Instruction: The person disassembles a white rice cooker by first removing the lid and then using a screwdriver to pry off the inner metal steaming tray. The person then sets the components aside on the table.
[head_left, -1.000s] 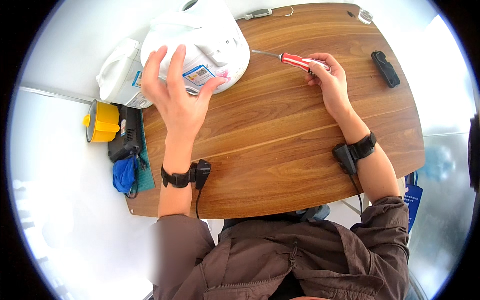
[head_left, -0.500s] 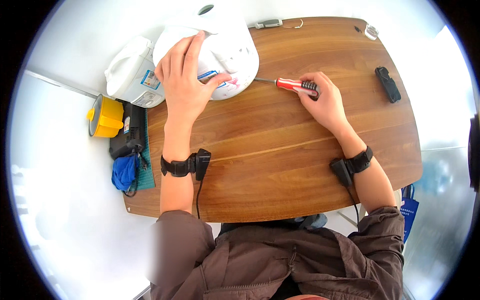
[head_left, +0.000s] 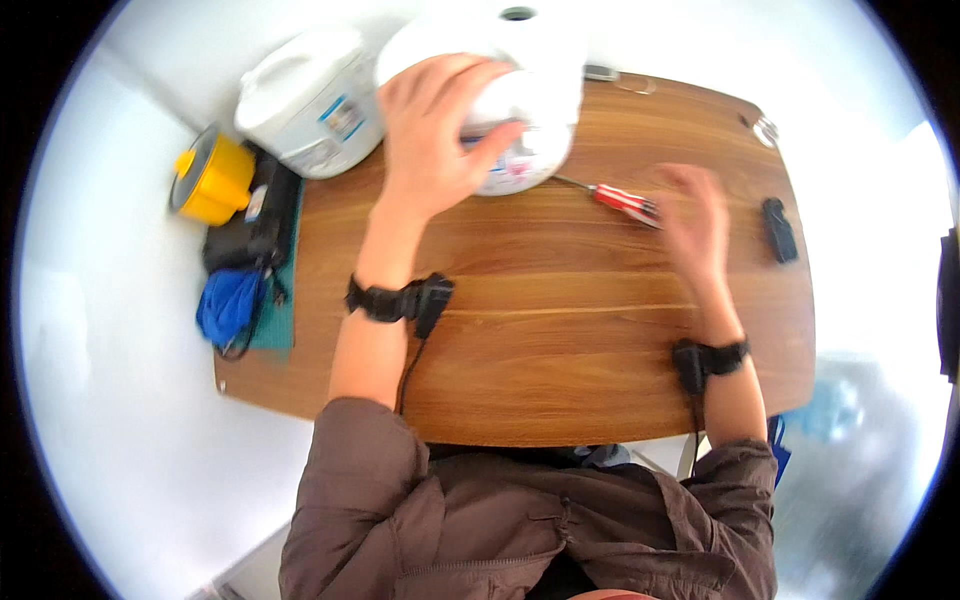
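A white rounded appliance with a pink flower print stands at the far side of the wooden table. My left hand lies over its upper part, thumb and fingers spread, open. What its fingertips touch is partly hidden. To the right of the appliance, a screwdriver with a red and white handle lies on the wood, its shaft pointing at the appliance's base. My right hand is just right of the handle, apart from it. It is blurred by motion, but the fingers look apart and hold nothing.
Left of the appliance is a white lidded cooker. A yellow pot, a black box and a blue cloth sit along the left edge. A black object lies at the right; a grey-handled tool lies at the back.
My right hand has let go of the screwdriver and moved off to the right. My left hand remains on the appliance. The whole view has shifted.
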